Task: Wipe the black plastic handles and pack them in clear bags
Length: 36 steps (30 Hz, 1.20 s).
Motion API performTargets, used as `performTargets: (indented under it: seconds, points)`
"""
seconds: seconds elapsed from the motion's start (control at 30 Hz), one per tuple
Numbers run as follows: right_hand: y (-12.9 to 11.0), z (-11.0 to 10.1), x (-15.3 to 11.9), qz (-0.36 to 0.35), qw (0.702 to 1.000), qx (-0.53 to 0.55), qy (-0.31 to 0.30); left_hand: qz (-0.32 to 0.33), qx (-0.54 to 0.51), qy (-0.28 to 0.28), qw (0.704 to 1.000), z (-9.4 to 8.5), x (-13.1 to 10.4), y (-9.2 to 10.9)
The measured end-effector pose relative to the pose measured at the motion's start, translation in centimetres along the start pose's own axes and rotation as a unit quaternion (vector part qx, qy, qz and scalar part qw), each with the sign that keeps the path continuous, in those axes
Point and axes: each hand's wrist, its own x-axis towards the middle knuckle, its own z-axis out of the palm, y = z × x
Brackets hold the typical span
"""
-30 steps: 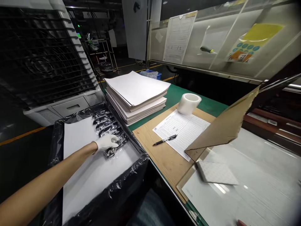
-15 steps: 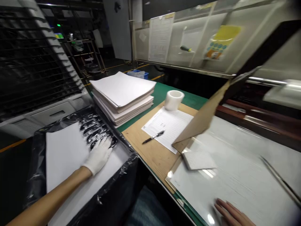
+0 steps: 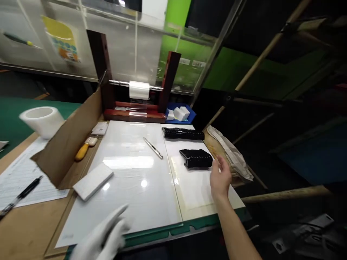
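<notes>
My left hand [image 3: 104,234], in a white glove, hovers over the near edge of the white work surface [image 3: 130,202]. It is blurred, with fingers stretched apart and nothing visible in them. My bare right hand [image 3: 221,177] is at the right end of a stack of glossy black moulded pieces [image 3: 197,159]. Its fingers are slightly bent and apart; whether they touch the stack I cannot tell. Behind that lies a longer row of similar black pieces [image 3: 184,134]. A slim metal cutter knife [image 3: 153,148] rests mid-surface, and a white foam block [image 3: 93,181] lies to the left.
A cardboard flap [image 3: 73,141] stands upright on the left, beside a yellow-handled tool [image 3: 84,150]. Further left are a white tape roll [image 3: 42,121] and a pen [image 3: 21,196]. Behind are a film roll [image 3: 139,90] on a stand and a blue bin [image 3: 180,113] with white blocks.
The view has swung right, away from the black-lined box. My left hand has left the black pieces there and is over the table; my right hand is now beside the black stack.
</notes>
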Motion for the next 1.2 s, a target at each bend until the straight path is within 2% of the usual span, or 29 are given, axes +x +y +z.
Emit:
performTargets:
  seconds: [0.03, 0.1, 0.13, 0.23, 0.3, 0.37, 0.47, 0.57, 0.67, 0.77, 0.93, 1.1, 1.2]
  points:
    - [1.1, 0.4, 1.8, 0.021, 1.000, 0.004, -0.007, -0.006, -0.005, -0.024, 1.000, 0.3, -0.8, 1.1]
    - [2.7, 1.3, 4.2, 0.053, 0.998, 0.011, -0.039, -0.068, -0.066, -0.180, 0.979, 1.5, -0.9, 3.6]
    - [3.2, 1.8, 4.6, 0.063, 0.996, 0.013, -0.055, -0.078, -0.073, -0.204, 0.973, 2.6, -0.2, 5.0]
    - [3.7, 2.8, 3.7, 0.074, 0.993, 0.023, -0.091, -0.078, -0.057, -0.215, 0.972, 7.0, 3.7, 8.3]
    - [3.5, 3.2, 2.4, 0.075, 0.990, 0.035, -0.111, -0.077, -0.040, -0.202, 0.975, 9.3, 5.8, 9.1]
    - [3.1, 3.3, 1.4, 0.075, 0.988, 0.051, -0.125, -0.087, -0.035, -0.188, 0.978, 10.3, 6.7, 9.0]
    - [2.0, 2.5, 0.6, 0.080, 0.989, 0.068, -0.103, -0.101, -0.046, -0.161, 0.981, 9.7, 6.4, 8.4]
    - [-0.2, 0.7, -0.8, 0.067, 0.995, 0.070, -0.031, -0.091, -0.060, -0.149, 0.983, 8.2, 5.6, 8.1]
    - [-2.6, -0.9, -3.6, 0.042, 0.997, 0.066, 0.005, -0.078, -0.053, -0.154, 0.984, 7.2, 4.9, 8.1]
    - [-3.9, -1.3, -7.2, 0.045, 0.997, 0.058, 0.001, -0.066, -0.002, -0.157, 0.985, 7.1, 4.0, 7.7]
    - [-3.3, -1.0, -11.2, 0.092, 0.993, 0.067, -0.024, 0.016, 0.176, -0.140, 0.974, 8.0, 1.5, 6.3]
    - [-2.5, -1.1, -11.6, 0.107, 0.989, 0.096, -0.024, 0.115, 0.299, -0.179, 0.930, 9.3, 0.6, 6.1]
    - [-2.7, -1.5, -11.6, 0.113, 0.987, 0.111, -0.025, 0.157, 0.302, -0.200, 0.919, 8.6, -0.3, 6.5]
